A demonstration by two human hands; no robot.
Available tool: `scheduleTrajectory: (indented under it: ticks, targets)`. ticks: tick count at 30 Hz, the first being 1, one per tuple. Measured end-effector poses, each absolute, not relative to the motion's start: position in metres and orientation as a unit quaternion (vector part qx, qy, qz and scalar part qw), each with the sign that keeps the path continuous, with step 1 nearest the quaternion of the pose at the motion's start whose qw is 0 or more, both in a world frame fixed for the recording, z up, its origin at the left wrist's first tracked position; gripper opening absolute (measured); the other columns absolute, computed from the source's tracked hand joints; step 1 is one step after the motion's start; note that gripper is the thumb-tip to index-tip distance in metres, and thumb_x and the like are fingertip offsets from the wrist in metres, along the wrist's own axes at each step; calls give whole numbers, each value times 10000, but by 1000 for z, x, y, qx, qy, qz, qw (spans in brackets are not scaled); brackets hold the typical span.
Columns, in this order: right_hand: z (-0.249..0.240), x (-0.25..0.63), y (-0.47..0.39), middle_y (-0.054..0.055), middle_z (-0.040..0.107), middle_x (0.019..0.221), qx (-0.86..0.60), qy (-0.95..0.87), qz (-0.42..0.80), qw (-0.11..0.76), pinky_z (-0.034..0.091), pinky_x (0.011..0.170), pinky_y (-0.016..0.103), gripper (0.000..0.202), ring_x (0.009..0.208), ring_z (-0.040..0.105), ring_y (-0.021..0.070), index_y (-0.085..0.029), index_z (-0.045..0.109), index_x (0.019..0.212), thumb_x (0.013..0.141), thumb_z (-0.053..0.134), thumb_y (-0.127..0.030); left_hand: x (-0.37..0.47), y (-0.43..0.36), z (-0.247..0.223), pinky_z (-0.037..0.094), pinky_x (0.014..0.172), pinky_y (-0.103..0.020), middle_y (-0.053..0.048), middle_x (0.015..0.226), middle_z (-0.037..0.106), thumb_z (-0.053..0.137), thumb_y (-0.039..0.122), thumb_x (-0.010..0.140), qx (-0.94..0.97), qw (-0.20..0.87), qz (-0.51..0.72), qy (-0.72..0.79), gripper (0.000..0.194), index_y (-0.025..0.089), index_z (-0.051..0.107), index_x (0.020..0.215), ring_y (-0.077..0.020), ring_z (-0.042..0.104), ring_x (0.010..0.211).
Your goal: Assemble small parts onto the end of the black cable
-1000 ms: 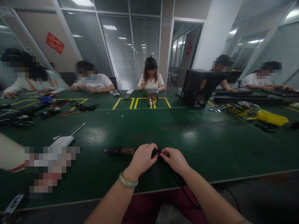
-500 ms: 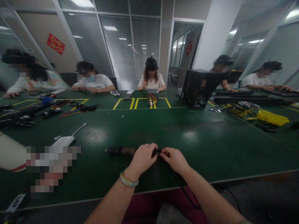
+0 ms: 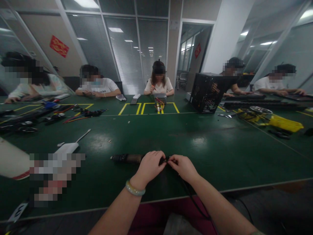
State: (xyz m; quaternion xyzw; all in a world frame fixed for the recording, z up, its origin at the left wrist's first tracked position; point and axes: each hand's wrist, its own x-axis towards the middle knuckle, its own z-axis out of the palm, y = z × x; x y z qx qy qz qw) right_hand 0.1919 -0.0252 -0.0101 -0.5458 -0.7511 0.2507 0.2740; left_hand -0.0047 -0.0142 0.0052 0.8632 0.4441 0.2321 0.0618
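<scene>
A dark electric screwdriver (image 3: 133,158), cylindrical with a narrow tip pointing left, lies along the green table. My left hand (image 3: 149,166) is closed around its rear end, so that part is hidden. Close against it on the right, my right hand (image 3: 183,167) pinches the end of a black cable (image 3: 192,194) between thumb and fingers. From that hand the cable runs down over the table's front edge. The fingertips of both hands nearly meet at a small dark piece with a glint, too small to make out.
A green table (image 3: 171,133) spreads ahead. To the left lie a white object (image 3: 67,148) with a thin metal shaft and bundles of cables (image 3: 89,112). A black computer case (image 3: 206,93) and a yellow item (image 3: 286,124) are farther right. Several people sit across.
Both hands stay in place; my fingers have shifted only slightly where they meet, and a small glint shows between them. The screwdriver has not visibly moved.
</scene>
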Motion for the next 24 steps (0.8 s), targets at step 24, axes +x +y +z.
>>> scheduleTrajectory:
  ticks: [24]
  targets:
    - [-10,192,-25,5,713,827,-555,-752,243,261,407,666,247,191,751,620,171,-239,715,913,885,569,-359,-4,-13,6,419,809,-334,-4,932,627,636,205,834,874,54,222,429,103,225,571,911,-193,576,896]
